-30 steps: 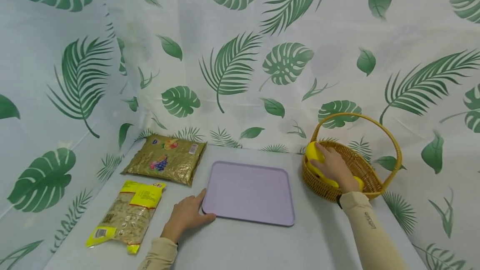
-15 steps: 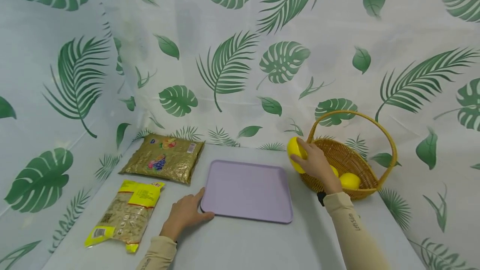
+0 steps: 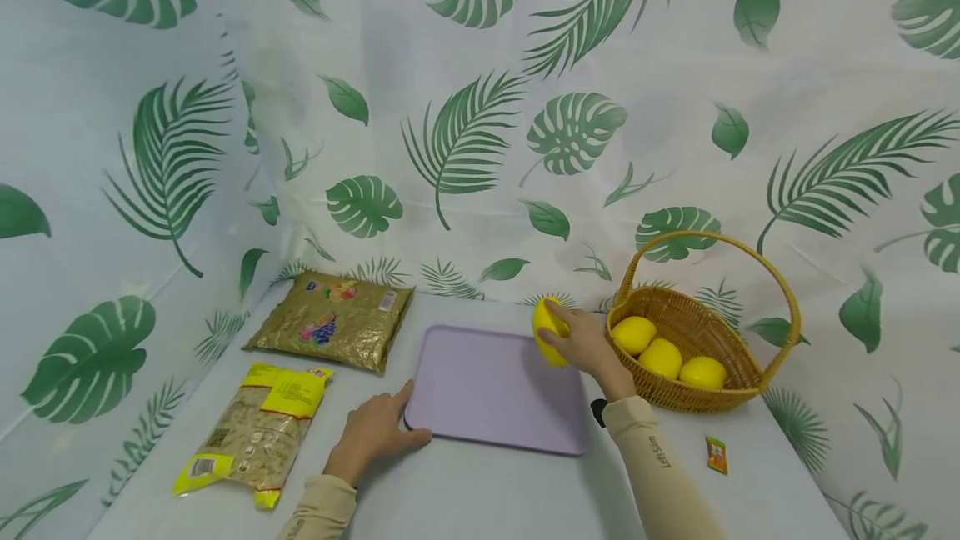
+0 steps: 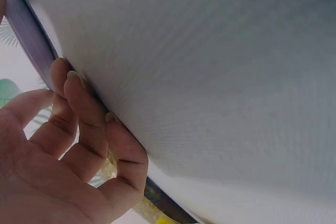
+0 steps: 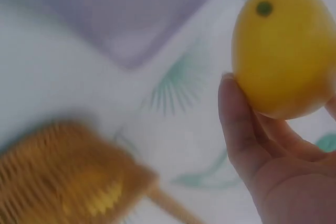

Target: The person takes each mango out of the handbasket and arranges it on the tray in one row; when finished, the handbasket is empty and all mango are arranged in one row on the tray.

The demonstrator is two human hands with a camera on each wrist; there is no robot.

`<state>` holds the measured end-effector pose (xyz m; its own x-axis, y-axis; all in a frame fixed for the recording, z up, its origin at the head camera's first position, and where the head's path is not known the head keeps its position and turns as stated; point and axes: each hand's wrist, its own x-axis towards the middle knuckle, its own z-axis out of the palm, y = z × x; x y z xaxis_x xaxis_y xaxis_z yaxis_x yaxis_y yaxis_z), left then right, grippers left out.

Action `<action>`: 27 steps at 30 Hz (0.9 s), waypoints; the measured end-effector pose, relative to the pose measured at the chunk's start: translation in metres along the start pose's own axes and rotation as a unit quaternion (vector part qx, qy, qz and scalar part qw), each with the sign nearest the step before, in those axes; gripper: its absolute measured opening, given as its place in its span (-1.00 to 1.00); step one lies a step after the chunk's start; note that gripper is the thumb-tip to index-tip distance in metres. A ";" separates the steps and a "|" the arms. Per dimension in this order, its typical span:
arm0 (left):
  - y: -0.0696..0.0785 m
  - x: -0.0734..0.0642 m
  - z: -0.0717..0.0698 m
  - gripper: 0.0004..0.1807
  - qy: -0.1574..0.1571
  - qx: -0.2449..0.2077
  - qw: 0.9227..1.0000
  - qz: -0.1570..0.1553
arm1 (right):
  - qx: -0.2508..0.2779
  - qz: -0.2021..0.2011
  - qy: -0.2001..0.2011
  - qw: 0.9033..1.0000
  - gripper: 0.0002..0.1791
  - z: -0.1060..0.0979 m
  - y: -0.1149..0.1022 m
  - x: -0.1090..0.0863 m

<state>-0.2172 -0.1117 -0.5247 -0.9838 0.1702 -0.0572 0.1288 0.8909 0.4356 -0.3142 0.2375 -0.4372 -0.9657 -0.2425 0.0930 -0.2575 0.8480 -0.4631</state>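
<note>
My right hand [image 3: 588, 346] grips a yellow lemon [image 3: 546, 325] above the far right corner of a lilac tray [image 3: 487, 394]. In the right wrist view this lemon [image 5: 283, 51] shows a green dot, with curled fingers beneath it. My left hand [image 3: 378, 432] holds the tray's near left corner, thumb along the near edge and forefinger at the left edge. Bent fingers [image 4: 86, 119] touch down beside the tray rim in the left wrist view. A wicker basket [image 3: 675, 398] with an arched handle stands at right, with three lemons [image 3: 662, 358] inside.
On the left lie a gold fruit-printed bag [image 3: 330, 319] and, nearer, a clear bag with yellow ends [image 3: 258, 432]. A small orange-and-green packet [image 3: 716, 455] lies in front of the basket. Leaf-patterned sheets [image 3: 465, 257] rise behind and at the left.
My right hand has lifted the lemon out of the basket and carried it left over the tray. The small packet has come into sight. My left hand stays at the tray corner.
</note>
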 end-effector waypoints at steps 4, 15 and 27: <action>0.002 0.000 0.001 0.05 0.000 -0.002 1.000 -0.001 | 0.012 0.013 -0.020 1.000 -0.28 0.021 -0.007 0.007; 0.002 -0.001 -0.001 0.05 0.001 0.003 1.000 0.000 | 0.054 0.030 -0.090 0.994 -0.06 0.069 -0.025 0.014; 0.001 0.001 0.001 0.04 0.000 0.002 1.000 -0.002 | 0.074 0.007 -0.119 0.990 0.13 0.089 -0.050 0.024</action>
<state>-0.2183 -0.1103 -0.5254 -0.9843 0.1660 -0.0593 0.1246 0.8932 0.4321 -0.3212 0.1474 -0.4899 -0.9294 -0.3501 -0.1170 -0.2191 0.7782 -0.5885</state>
